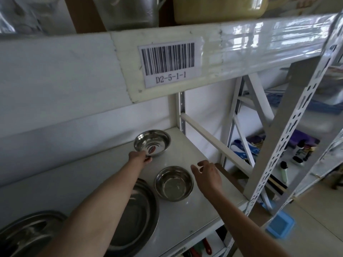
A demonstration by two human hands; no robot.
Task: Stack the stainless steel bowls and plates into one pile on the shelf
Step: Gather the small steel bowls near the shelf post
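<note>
Left hand (138, 157) fingers are grasping the far steel bowl's (152, 142) rim; right hand (208, 173) is hovering released beside the near bowl (174, 183).

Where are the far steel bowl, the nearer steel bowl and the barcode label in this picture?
far steel bowl (154, 141), head view, on its shiny inner floor.
nearer steel bowl (173, 184), head view, on its inner bottom.
barcode label (168, 62), head view, on the black bars.

My left arm stretches far forward, left hand (139, 157) curled closed, fingers pinching at full reach. My right hand (208, 174) hovers nearer, palm down, fingers loosely spread and empty, wrist straight, forearm angling in from the lower right.
</note>
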